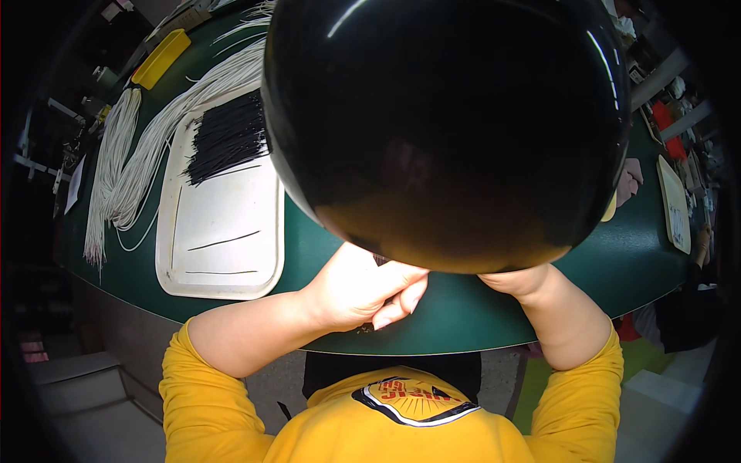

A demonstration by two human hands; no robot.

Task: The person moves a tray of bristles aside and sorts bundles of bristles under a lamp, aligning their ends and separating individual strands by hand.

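Note:
A large, glossy black dome, probably a lamp shade (455, 131), fills the upper middle and covers much of the work area. My left hand (369, 287) is at its lower left edge, brightly lit, with curled fingers pressed together. What those fingers hold, if anything, is hidden; a small dark bit shows beside the thumb. Only the wrist and base of my right hand (519, 281) come out from under the dome's lower right edge, its fingers being out of sight. Both hands are close to the near edge of the green table (455, 309).
Left of my hands lies a white tray (220, 276) holding a pile of short black wires (228, 139) and a few loose ones. Long white wires (147, 170) hang over beyond it. A yellow bin (160, 59) sits far left, a pale tray (674, 204) far right.

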